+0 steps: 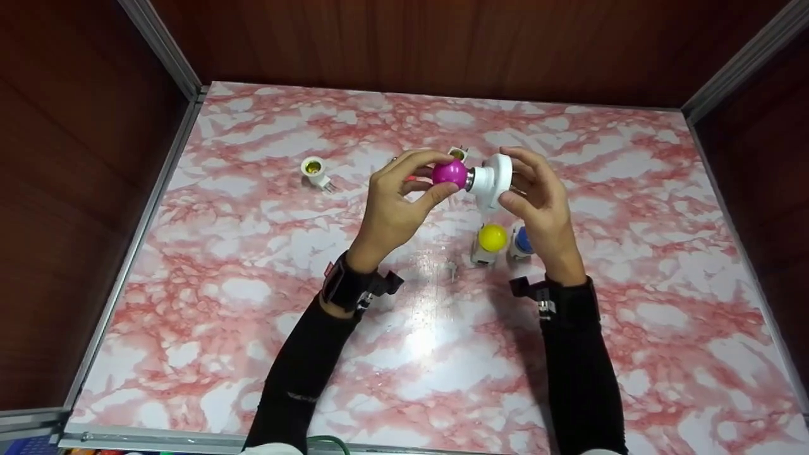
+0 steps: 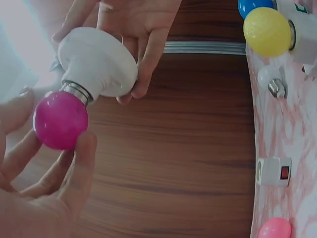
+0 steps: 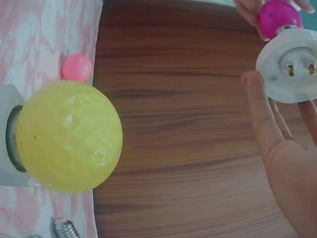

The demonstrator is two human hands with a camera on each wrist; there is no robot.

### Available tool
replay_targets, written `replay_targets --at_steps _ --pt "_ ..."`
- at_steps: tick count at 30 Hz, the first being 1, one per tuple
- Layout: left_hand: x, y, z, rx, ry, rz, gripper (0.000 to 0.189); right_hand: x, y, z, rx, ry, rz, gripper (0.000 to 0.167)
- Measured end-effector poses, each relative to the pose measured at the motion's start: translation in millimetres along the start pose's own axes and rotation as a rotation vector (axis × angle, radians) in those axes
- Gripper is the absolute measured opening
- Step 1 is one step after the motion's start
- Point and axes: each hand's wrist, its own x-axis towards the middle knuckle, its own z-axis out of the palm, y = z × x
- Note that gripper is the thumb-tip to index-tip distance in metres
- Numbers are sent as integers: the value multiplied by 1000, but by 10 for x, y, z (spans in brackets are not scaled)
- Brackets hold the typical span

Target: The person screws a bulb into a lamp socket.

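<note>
Left hand [image 1: 393,212] pinched the magenta bulb [image 1: 449,174], likely fragile; right hand [image 1: 545,202] gripped the white lampholder [image 1: 502,174] by its sturdier-looking rim.

Blue bulb [image 1: 524,241] — partly behind the right hand [image 1: 541,201] in the head view

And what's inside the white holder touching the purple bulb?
The metal base of the purple bulb sits at the opening of the white holder, with some metal showing outside. Anything deeper is covered, so I can't see it.
</note>
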Motion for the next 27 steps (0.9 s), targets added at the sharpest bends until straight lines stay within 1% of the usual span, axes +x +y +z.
replay_targets --at_steps 3,10,20,24,27 --pt "4 24 10 -3 10 -2 38 -10 -4 4 -11 0 -13 52" --pt "-3 37 9 -12 0 17 36 -16 -18 5 -23 -9 -21 52" --pt "12 -3 8 -18 -19 144 31 -6 -1 -3 -27 -22 -26 49" --pt "18 -10 3 11 -31 191 27 -1 -3 -9 -9 -31 -27 49" --pt "23 -22 -4 42 -38 225 26 5 3 -20 19 -36 -9 50"
